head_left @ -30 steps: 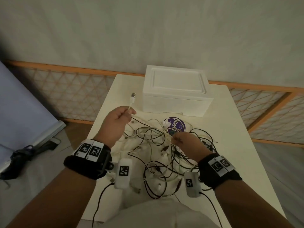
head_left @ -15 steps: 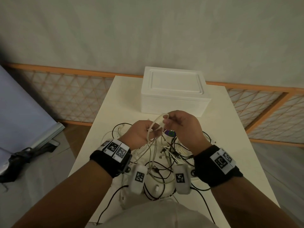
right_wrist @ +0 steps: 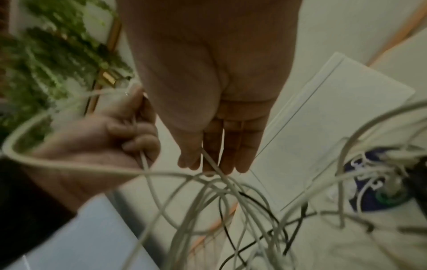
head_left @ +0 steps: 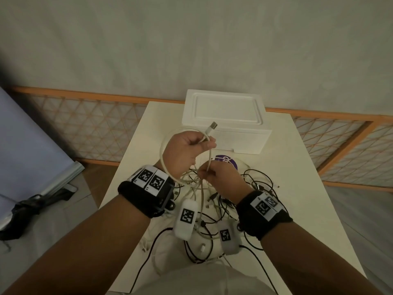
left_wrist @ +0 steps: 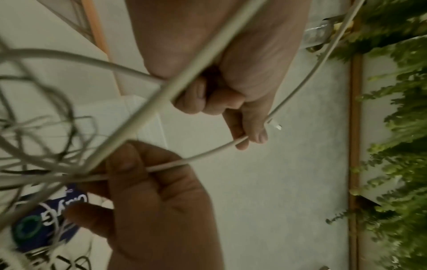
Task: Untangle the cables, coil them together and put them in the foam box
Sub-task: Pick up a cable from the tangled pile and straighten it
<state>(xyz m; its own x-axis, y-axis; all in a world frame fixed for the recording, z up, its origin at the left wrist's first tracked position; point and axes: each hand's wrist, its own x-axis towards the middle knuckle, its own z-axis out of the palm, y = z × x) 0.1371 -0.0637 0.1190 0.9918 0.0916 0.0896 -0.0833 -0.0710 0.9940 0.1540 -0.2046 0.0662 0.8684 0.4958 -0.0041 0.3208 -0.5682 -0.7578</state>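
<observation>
My left hand [head_left: 187, 149] is raised above the table and grips a white cable [head_left: 162, 158] that loops round its back; the USB plug [head_left: 211, 127] sticks out past the fingers toward the foam box [head_left: 225, 126]. Just below, my right hand [head_left: 219, 177] pinches the same white cable [left_wrist: 208, 153] where it drops into the tangle of white and black cables [head_left: 212, 201] on the table. In the left wrist view my left fingers [left_wrist: 231, 102] are curled round the cable. In the right wrist view my right fingertips [right_wrist: 215, 160] hold the strand above the tangle [right_wrist: 231, 210]. The foam box is closed with its lid on.
A purple round pack [head_left: 226, 161] lies between the box and the tangle. The white table [head_left: 297, 177] has bare surface at right and far left. An orange lattice fence [head_left: 85, 124] runs behind, and a black object [head_left: 27, 207] lies on the floor at left.
My left hand has lifted and moved toward the box with a loop of white cable round it. My right hand dropped lower, pinching the cable further down.
</observation>
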